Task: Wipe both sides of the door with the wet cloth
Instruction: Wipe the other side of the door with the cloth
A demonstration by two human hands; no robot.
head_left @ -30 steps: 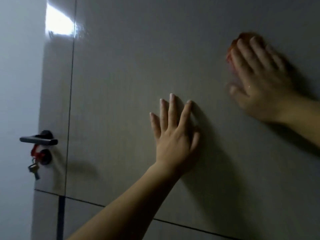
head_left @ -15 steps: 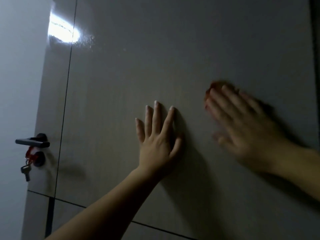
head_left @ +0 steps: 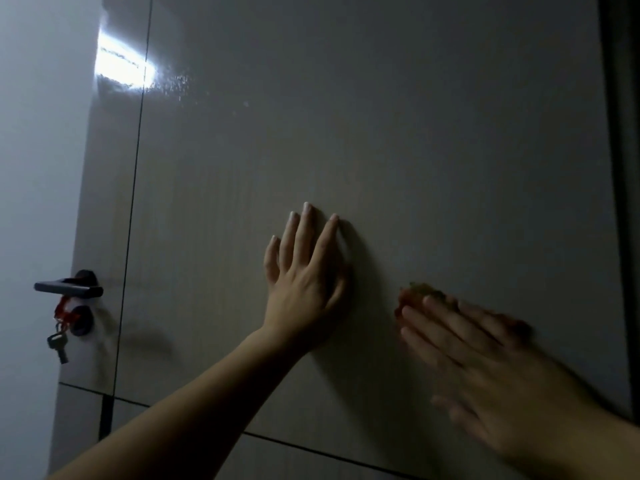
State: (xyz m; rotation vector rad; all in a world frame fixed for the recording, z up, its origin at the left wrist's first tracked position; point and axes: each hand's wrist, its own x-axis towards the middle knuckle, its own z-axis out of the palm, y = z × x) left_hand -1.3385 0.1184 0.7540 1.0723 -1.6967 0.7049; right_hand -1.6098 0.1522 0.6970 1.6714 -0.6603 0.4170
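Two hands on one door face; the other side is out of view.

1. Tall grey-beige flat-panel door (head_left: 381, 116): long axis upright, thin dark seams running down near its left edge and across its lower part. Glare patch (head_left: 121, 64) at upper left, with a wet-looking sheen beside it.
2. Small reddish wet cloth (head_left: 412, 296): flat against the door, low on the main panel, right of centre. Only its upper-left edge shows.
3. Right hand (head_left: 485, 368): motion-blurred, fingers straight and spread, pressing the cloth to the door rather than clutching it. This hand works the cloth.
4. Left hand (head_left: 304, 271): palm flat on the door, fingers straight and pointing up, holding nothing. It lies near the cloth, on its left and slightly higher.
5. Dark lever door handle (head_left: 69, 289): far left, well apart from both hands, with a red tag (head_left: 64, 311) and keys (head_left: 59, 344) hanging from the lock below.

Judgement: wiping of this face is under way. The lower panels look undone, as does the handle strip, which lies left of the cloth, beyond the bracing left hand.
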